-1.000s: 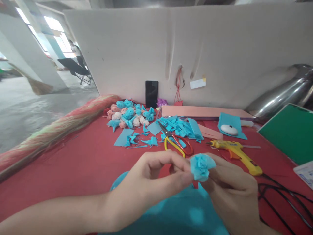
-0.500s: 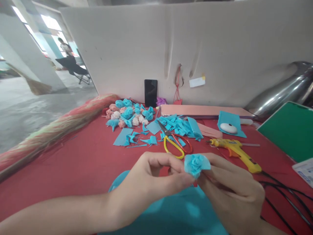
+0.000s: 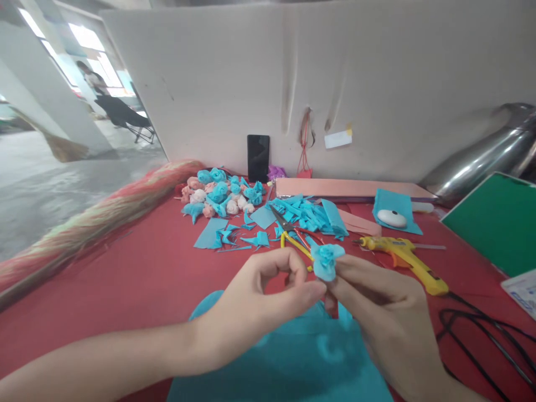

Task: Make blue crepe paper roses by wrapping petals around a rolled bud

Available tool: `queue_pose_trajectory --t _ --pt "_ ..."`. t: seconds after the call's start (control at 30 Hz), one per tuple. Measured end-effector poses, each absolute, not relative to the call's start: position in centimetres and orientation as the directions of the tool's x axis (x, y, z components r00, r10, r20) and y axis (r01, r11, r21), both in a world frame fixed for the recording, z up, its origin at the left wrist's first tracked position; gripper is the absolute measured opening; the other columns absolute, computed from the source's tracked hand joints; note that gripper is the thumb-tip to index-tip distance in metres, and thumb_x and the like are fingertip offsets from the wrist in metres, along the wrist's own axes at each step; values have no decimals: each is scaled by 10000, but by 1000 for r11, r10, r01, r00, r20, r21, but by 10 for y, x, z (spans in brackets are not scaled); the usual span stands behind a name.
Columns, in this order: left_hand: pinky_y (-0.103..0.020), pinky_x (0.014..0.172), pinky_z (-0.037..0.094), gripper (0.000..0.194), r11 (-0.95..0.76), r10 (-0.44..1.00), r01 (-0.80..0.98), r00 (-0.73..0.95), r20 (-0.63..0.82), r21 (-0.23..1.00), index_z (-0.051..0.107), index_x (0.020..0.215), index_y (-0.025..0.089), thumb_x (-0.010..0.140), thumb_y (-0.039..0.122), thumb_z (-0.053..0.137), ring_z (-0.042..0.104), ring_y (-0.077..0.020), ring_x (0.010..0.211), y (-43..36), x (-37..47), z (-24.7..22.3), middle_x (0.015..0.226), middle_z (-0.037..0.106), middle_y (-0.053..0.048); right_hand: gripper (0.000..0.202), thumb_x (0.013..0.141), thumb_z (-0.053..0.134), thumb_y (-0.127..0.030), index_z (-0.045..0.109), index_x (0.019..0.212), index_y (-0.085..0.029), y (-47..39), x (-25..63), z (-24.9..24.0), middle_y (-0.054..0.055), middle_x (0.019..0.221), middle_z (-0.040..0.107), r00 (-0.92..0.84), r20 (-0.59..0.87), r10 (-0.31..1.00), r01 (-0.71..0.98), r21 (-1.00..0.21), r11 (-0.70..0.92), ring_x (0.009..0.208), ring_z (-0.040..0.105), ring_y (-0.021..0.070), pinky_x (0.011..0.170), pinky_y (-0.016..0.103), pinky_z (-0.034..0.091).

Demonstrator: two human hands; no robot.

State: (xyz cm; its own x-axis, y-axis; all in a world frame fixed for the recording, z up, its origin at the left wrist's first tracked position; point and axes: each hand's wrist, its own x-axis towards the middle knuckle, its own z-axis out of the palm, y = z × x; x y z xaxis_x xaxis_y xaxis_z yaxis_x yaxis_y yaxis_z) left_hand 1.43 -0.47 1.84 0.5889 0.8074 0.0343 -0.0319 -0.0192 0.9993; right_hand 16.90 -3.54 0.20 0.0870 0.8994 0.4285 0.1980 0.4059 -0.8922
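A small blue crepe-paper flower, with ruffled petals facing up, is held in front of me over the table. My right hand pinches its base from the right between thumb and fingers. From the left, my left hand has its thumb tip against the base, index finger curled; the exact contact behind the flower is hidden. Beneath both hands lies a large blue sheet. Scissors with yellow and red handles lie just behind the flower, partly covered by it.
Behind are finished blue, pink and white paper flowers and blue paper pieces. A yellow glue gun with black cable lies right. A phone leans on the white panel. A green board stands at right.
The flower has moved slightly left and up and is turned, its petals now spread differently. My left index finger has drawn back from the petals and curled. The person in the background has moved left.
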Motion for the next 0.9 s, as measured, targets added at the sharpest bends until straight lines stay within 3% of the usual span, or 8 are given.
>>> queue_pose_trajectory --t 0.07,0.17,0.27,0.33,0.5,0.67,0.8,0.9 --pt "-243 577 358 278 -384 798 52 520 303 922 395 609 190 808 214 588 433 -96 578 0 11 20 590 467 49 301 780 632 -242 620 481 -208 -32 169 2 -17 481 580 57 244 968 76 -968 240 485 563 116 479 199 478" --pt "-299 652 375 188 -818 568 238 473 674 523 464 656 206 735 106 602 457 -124 609 8 5 26 564 492 50 317 761 663 -349 640 478 -207 -30 169 3 -9 448 558 1 92 996 -65 -994 91 455 528 109 474 203 466" --pt "-325 702 397 167 -931 316 330 507 802 158 510 738 206 717 71 606 486 -120 613 15 1 33 600 588 52 309 738 687 -361 653 469 -212 -33 169 3 -24 395 523 -58 33 998 -150 -988 24 406 491 92 467 194 459" --pt "-332 721 409 153 -917 259 397 503 824 45 535 755 200 732 67 609 500 -115 624 16 -1 35 630 631 49 292 743 689 -360 671 492 -213 -36 168 2 -29 422 555 -101 -19 995 -188 -981 -38 387 476 78 486 196 467" --pt "-354 743 398 116 -875 174 470 521 836 -111 581 743 206 731 119 655 503 -132 647 15 -5 36 640 667 47 254 754 690 -370 707 549 -222 -40 164 1 -16 453 579 -136 -52 989 -179 -981 -76 408 480 82 433 184 422" --pt "-351 741 362 121 -865 156 471 577 802 -171 567 773 217 730 208 680 488 -142 635 13 -6 39 616 666 54 176 751 701 -312 729 590 -247 -40 163 0 -20 447 566 -154 11 988 -117 -993 -8 459 505 90 466 159 446" --pt "-375 791 356 132 -870 215 482 556 803 -100 540 738 222 709 219 669 499 -158 643 8 -4 40 592 650 47 264 790 654 -311 698 536 -253 -42 162 -2 -9 443 574 -118 107 987 -56 -993 101 492 526 115 470 173 468" --pt "-393 869 341 110 -883 262 468 563 783 -41 540 732 237 708 193 638 527 -162 640 7 -5 42 587 640 51 282 792 645 -322 688 524 -249 -43 163 -3 -3 451 573 -118 102 988 -35 -995 99 508 531 124 473 182 468"
